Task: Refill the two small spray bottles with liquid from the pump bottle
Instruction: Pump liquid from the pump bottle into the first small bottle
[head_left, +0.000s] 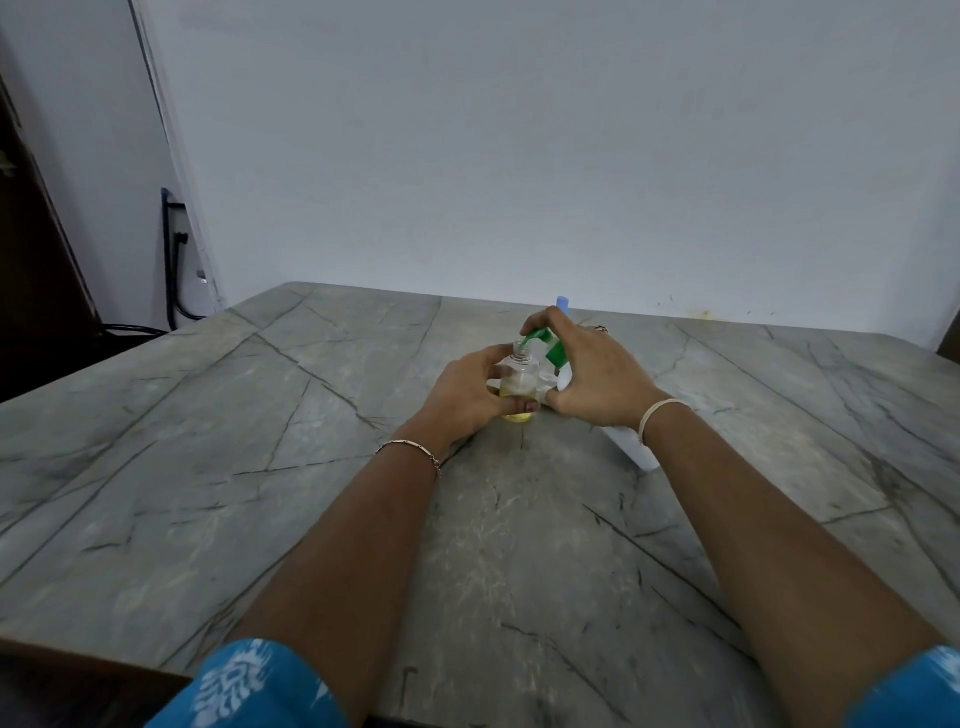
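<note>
A small clear spray bottle (519, 375), uncapped and holding some yellow liquid, stands on the grey stone table (260, 467). My left hand (467, 395) grips it from the left. My right hand (592, 374) is wrapped round the white pump bottle (631, 442), tilted toward me, with fingers over its green pump head (551, 347). The green spout sits right over the small bottle's open neck. A pale blue cap (563, 303) shows just behind my right hand; what it belongs to is hidden.
The table ends at a plain pale wall behind the bottles. Black cables (174, 270) and a dark door frame stand at the far left, off the table. My blue patterned sleeves show at the bottom edge.
</note>
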